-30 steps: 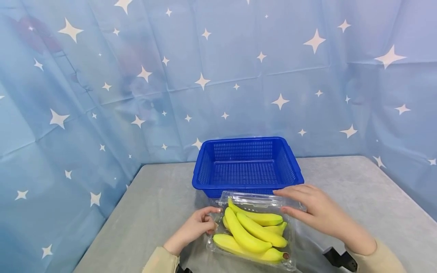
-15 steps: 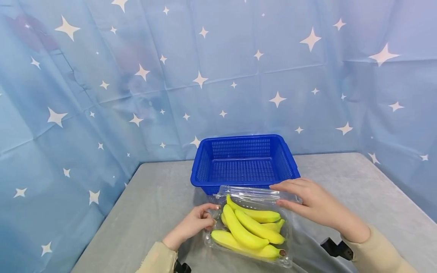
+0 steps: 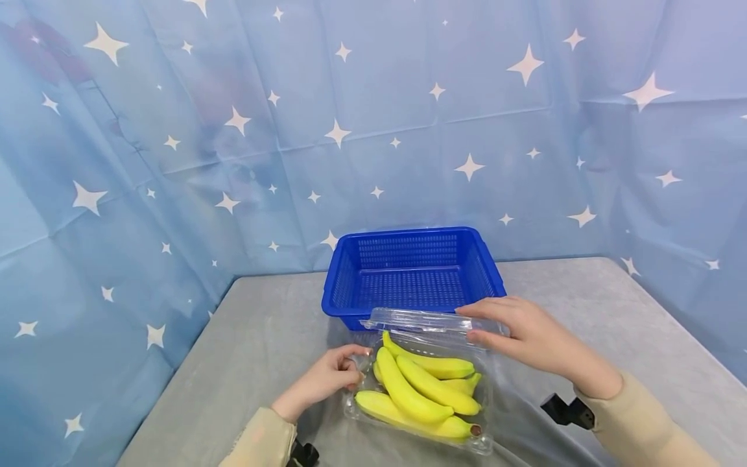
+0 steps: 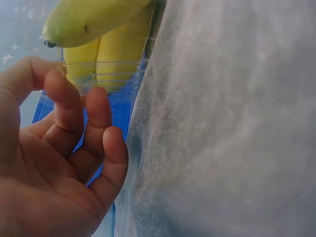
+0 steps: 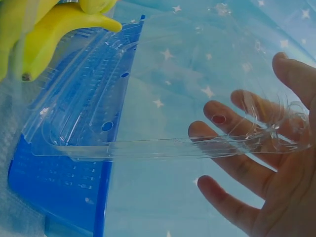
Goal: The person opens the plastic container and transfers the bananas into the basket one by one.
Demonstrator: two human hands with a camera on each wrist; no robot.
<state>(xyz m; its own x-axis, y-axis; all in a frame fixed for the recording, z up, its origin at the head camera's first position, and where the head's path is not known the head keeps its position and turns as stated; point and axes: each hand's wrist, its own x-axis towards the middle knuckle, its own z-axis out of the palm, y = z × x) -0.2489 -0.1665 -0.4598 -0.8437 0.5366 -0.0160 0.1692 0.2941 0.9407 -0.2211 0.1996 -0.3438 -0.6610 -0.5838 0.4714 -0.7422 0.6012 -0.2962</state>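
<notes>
A clear plastic clamshell box (image 3: 349, 410) holds several yellow bananas (image 3: 413, 397). Its clear lid (image 3: 417, 319) is tilted up along the far side and overlaps the blue basket's front rim in the head view. My left hand (image 3: 325, 381) pinches the box's left edge with thumb and fingertip, the other fingers bent. Through the lid (image 5: 163, 147) in the right wrist view, fingers of my right hand (image 5: 256, 158) show, rather straight and spread, at its right corner. The thumb stands off to the other side, away from those fingers.
Just behind the box stands a blue plastic basket (image 3: 414, 285) with nothing in it. A grey cloth (image 3: 280, 318) covers the table. A blue curtain with white stars (image 3: 362, 130) surrounds the back and sides. Black wrist mounts (image 3: 569, 412) sit at both sleeves.
The lid has risen a little and tipped further towards the basket, with my right hand moving along with it. My left hand keeps its place at the box's edge. The head view has shifted slightly.
</notes>
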